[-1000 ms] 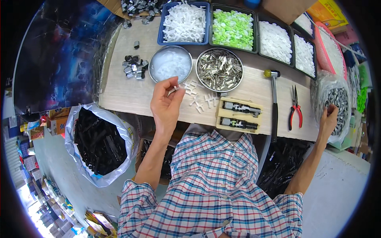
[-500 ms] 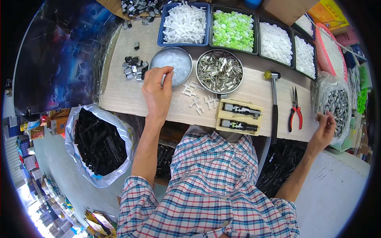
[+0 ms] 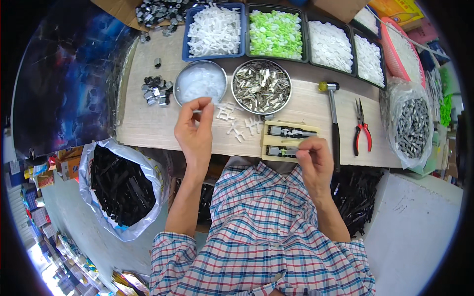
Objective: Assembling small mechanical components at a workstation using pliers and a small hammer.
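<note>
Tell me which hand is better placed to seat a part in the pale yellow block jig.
Right. The right hand pinches a small grey part directly over the pale yellow block jig; the left hand is beside the round metal bowl.

left hand [image 3: 195, 130] raised with fingertips pinched, right hand [image 3: 313, 160] lowered, grip closed.

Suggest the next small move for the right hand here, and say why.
Probably lower the thin metal piece pinched in the right hand into the near slot of the pale wooden jig. The hand sits right over that slot, where a dark part lies, while the left hand pinches a small white piece beside the bowl of white parts.
</note>
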A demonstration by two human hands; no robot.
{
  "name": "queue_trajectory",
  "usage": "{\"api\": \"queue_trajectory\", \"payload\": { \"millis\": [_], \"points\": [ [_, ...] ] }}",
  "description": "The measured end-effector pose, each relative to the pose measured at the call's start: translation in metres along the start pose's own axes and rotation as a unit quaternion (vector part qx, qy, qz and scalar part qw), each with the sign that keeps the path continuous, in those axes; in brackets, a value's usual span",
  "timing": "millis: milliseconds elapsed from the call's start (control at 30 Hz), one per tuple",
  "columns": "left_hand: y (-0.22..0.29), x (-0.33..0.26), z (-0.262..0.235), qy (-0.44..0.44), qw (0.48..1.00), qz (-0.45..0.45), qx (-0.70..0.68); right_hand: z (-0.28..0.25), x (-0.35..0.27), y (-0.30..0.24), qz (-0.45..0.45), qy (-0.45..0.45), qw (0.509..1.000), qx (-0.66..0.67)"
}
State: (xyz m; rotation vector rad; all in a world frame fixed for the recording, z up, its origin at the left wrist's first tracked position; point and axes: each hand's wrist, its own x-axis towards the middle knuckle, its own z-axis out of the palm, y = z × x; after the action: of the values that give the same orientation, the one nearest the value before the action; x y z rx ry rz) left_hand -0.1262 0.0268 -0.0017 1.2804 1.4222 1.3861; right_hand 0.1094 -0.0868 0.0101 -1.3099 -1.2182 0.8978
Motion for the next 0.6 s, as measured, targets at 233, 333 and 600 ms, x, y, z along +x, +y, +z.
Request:
{"api": "queue_trajectory", "payload": {
  "millis": [233,333,600],
  "points": [
    [0.017,-0.053,0.024,-0.114,0.974,-0.145,-0.135,0.015,0.003,-0.005,0.103,0.000,0.994,0.024],
    [0.018,-0.061,0.032,-0.126,0.960,-0.184,-0.168,0.009,0.000,0.000,0.082,-0.006,0.996,0.021],
    [0.018,-0.066,0.037,-0.148,0.949,-0.203,-0.190,-0.002,-0.004,0.005,0.055,-0.005,0.998,0.021]
  ]
}}
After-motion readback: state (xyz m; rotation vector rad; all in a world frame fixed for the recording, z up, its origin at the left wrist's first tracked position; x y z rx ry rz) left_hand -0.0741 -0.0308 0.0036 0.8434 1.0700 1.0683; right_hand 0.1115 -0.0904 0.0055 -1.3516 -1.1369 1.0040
